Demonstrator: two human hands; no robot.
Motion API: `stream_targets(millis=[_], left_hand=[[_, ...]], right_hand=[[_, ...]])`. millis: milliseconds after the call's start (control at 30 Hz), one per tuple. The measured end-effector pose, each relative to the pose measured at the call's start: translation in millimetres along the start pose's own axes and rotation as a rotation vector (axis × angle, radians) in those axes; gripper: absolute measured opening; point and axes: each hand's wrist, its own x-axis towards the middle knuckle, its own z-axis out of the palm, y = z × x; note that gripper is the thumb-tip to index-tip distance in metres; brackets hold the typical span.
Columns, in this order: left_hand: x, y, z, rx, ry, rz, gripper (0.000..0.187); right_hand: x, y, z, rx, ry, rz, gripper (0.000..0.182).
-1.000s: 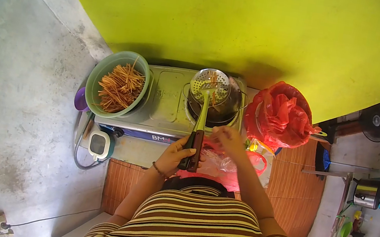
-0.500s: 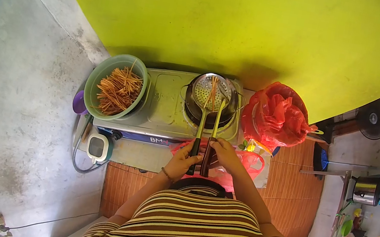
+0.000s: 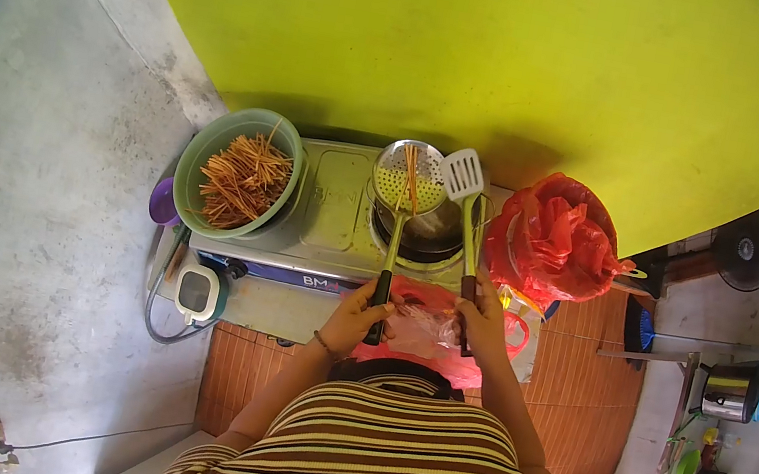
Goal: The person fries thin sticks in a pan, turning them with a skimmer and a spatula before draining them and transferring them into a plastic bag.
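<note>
My left hand (image 3: 352, 320) is closed around the black handle of a perforated skimmer (image 3: 395, 185). A few thin brown fried sticks (image 3: 413, 170) lie on the skimmer's round head, above the back of a dark pan (image 3: 429, 244) on the stove. In my right hand (image 3: 486, 323) is the dark handle of a slotted spatula (image 3: 464, 175). Its pale slotted head is raised beside the skimmer, apart from it, over the pan's right side. The pan's contents are partly hidden by both tools.
A green bowl (image 3: 235, 123) heaped with brown sticks (image 3: 245, 183) stands on the left of the gas stove (image 3: 337, 191). Right of the stove is a container lined with a red plastic bag (image 3: 557, 238). A pink bag (image 3: 424, 331) lies in front. A yellow-green wall (image 3: 454, 47) rises behind.
The spatula has swung up and right, off the sticks and away from the skimmer. My hands have moved apart. The skimmer has shifted slightly left with the sticks on it.
</note>
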Motion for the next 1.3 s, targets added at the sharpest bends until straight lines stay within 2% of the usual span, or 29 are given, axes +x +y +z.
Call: stream_targets(millis=[67,133,200,267,367,433,500,567,700,767,867,967,1067,1167,1300], left_hand=[[1.3,2.1,-4.1,0.021,0.03,0.028,0.023],[1.8,5.3,-6.6,0.039,0.041,0.051,0.02],[1.1,10.5,-9.3,0.053,0.041,0.069,0.019],[1.1,15.4,-11.1,0.06,0.06,0.083,0.018],[0.6,20.4,-11.0,0.063,0.085,0.089,0.022],[1.0,22.7,-11.4,0.055,0.09,0.091,0.024],[0.5,24.1,-12.2,0.035,0.085,0.09,0.026],[-1.9,26.3,-10.7,0.02,0.085,0.089,0.027],[-5.2,25.5,-9.9,0.003,0.084,0.092,0.03],[-6.0,24.4,-11.8,0.012,0.087,0.087,0.03],[-6.7,24.8,-11.8,0.016,0.087,0.097,0.028],[-8.6,30.6,-12.0,0.024,0.077,0.086,0.021],[-8.9,32.9,-13.3,0.021,0.073,0.076,0.018],[-8.6,32.5,-14.4,0.021,0.088,0.074,0.018],[-8.5,31.0,-16.7,0.002,0.082,0.084,0.019]], right_hand=[[0.3,-5.0,-11.2,-0.088,-0.003,-0.046,0.054],[5.1,0.3,-20.6,-0.343,0.064,-0.176,0.057],[6.0,-2.2,-25.8,-0.485,0.084,-0.153,0.058],[-1.8,-32.1,-21.0,-0.511,0.048,0.026,0.057],[11.0,-3.0,-29.1,-0.644,-0.059,-0.063,0.052],[11.4,-6.4,-21.1,-0.686,-0.124,-0.066,0.049],[10.4,-17.4,-8.0,-0.68,-0.174,0.054,0.048],[8.1,-43.6,6.5,-0.641,-0.205,0.272,0.049],[31.1,1.9,-4.4,-0.66,-0.09,-0.053,0.048],[38.9,4.7,-11.8,-0.648,-0.038,-0.118,0.047],[40.7,-10.4,-21.6,-0.793,0.012,-0.198,0.044],[46.0,-7.8,-33.8,-0.958,0.007,-0.183,0.042],[40.2,-8.9,-42.7,-0.896,-0.078,-0.199,0.043],[24.1,-36.3,-42.8,-0.897,-0.147,-0.11,0.043],[13.7,-43.0,-43.1,-0.842,-0.167,-0.115,0.041]])
